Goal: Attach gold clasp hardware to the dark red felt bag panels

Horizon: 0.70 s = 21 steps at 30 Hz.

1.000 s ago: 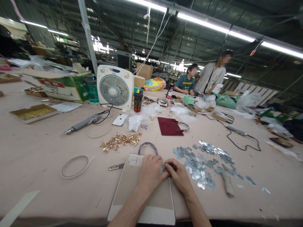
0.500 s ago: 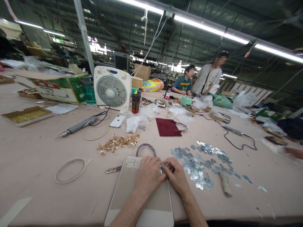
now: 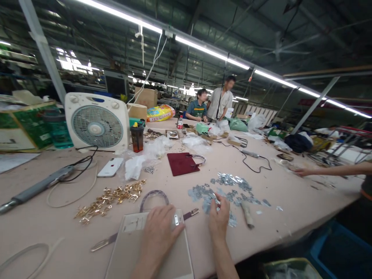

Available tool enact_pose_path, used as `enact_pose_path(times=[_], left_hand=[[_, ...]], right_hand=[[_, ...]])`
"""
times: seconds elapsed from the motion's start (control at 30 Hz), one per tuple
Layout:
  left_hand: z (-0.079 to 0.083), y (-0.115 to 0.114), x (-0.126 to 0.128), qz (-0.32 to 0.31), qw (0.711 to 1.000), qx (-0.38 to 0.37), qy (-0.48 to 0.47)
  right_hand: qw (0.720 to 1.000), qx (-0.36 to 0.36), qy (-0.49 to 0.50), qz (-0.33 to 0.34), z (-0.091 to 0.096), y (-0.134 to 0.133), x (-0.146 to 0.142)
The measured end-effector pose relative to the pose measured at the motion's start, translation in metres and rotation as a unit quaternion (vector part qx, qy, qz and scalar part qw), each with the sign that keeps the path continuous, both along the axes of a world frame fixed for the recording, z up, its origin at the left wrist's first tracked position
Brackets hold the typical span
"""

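Observation:
My left hand [image 3: 161,226] lies with fingers spread on a flat beige handbag [image 3: 130,248] at the table's front edge. Beside its thumb, a small slotted metal plate [image 3: 176,219] sits at the bag's upper right corner. Out from the bag extend a looped handle [image 3: 154,192] and two straps with metal ends, a left strap [image 3: 104,242] and a right strap [image 3: 191,214]. My right hand [image 3: 220,217] is at the near side of a pile of thin silver plates [image 3: 203,192], thumb and forefinger pinched around what looks like one plate.
Gold-coloured fasteners [image 3: 112,199] are heaped left of the bag. Beyond are a dark red bag [image 3: 183,163], a phone [image 3: 110,167], a corded tool [image 3: 40,190] and a box fan [image 3: 97,126]. At right, another person's hand [image 3: 302,172] reaches over the table; two people are behind.
My right hand has left the bag's corner and moved right to the silver plates. The slotted plate and right strap are now uncovered. The view has turned right; another person's arm extends in.

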<state>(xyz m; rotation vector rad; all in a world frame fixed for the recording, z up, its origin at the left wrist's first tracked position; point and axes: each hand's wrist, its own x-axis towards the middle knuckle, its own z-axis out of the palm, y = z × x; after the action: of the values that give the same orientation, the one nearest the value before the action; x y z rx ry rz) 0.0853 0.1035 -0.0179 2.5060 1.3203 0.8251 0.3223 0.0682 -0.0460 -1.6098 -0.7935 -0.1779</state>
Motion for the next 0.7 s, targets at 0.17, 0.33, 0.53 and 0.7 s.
enact_pose_path(times=[0.17,0.33,0.53,0.7], left_hand=[[-0.005,-0.001,0.0,0.002,1.0,0.016,0.003],[-0.005,-0.002,0.0,0.002,1.0,0.023,0.002],[0.0,-0.004,0.0,0.004,1.0,0.025,-0.009],[-0.002,-0.004,-0.001,0.003,1.0,0.024,-0.015]], right_hand=[[0.989,-0.062,-0.105,0.081,-0.01,0.009,-0.004],[0.971,-0.114,-0.167,0.13,-0.018,0.02,-0.006],[0.959,-0.182,-0.182,0.116,-0.019,0.029,-0.001],[0.956,-0.17,-0.187,0.145,-0.016,0.026,0.001]])
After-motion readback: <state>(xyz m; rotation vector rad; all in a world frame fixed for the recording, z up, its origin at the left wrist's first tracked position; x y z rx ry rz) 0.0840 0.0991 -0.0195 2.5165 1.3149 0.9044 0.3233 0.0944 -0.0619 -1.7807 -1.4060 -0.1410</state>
